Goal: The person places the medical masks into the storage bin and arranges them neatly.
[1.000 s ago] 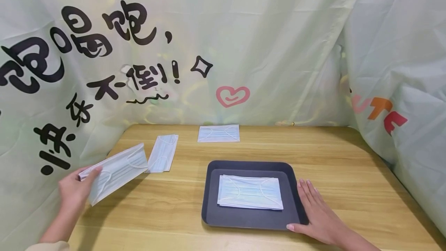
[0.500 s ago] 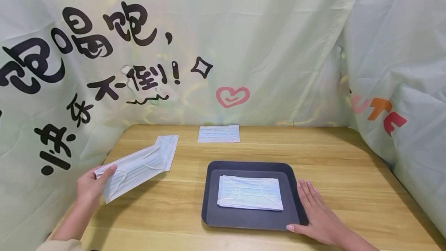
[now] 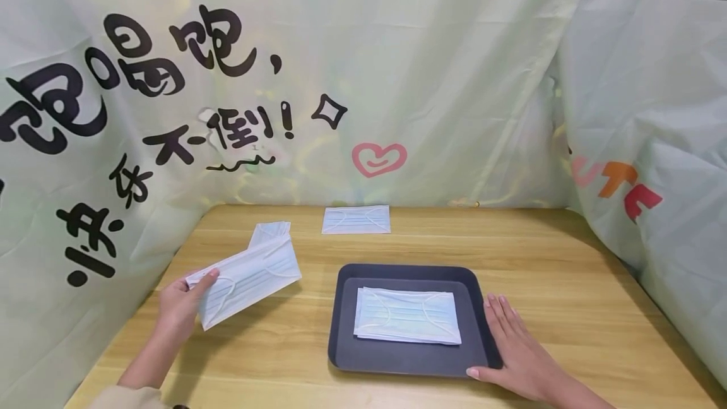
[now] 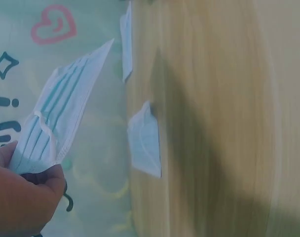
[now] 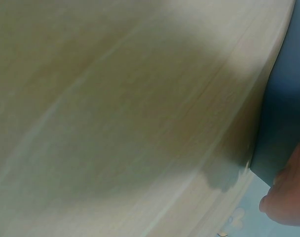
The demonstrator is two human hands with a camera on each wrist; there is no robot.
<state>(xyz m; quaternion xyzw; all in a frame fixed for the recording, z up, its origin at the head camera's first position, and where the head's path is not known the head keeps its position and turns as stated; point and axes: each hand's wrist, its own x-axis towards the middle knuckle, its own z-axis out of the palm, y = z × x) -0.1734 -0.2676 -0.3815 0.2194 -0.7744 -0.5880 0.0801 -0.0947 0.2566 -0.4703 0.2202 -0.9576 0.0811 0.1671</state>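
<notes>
My left hand [image 3: 180, 305] pinches a pale blue face mask [image 3: 247, 279] by its left end, thumb on top. The mask is raised and tilted above the table, its far end up and to the right; the left wrist view shows the same pinched mask [image 4: 61, 108]. Behind it, partly covered, a second mask [image 3: 271, 231] lies on the table. My right hand [image 3: 519, 355] rests against the right side of a dark grey tray [image 3: 397, 361], fingers straight and thumb at the near corner. Inside the tray lies a small stack of masks [image 3: 407, 315].
Another mask [image 3: 356, 219] lies flat at the back edge of the wooden table [image 3: 528, 257]. A pale printed cloth [image 3: 454, 81] hangs behind the table and along both sides.
My left hand has carried its mask rightward, toward the tray, and the mask now overlaps more of the one behind it. The right hand and tray have stayed in place.
</notes>
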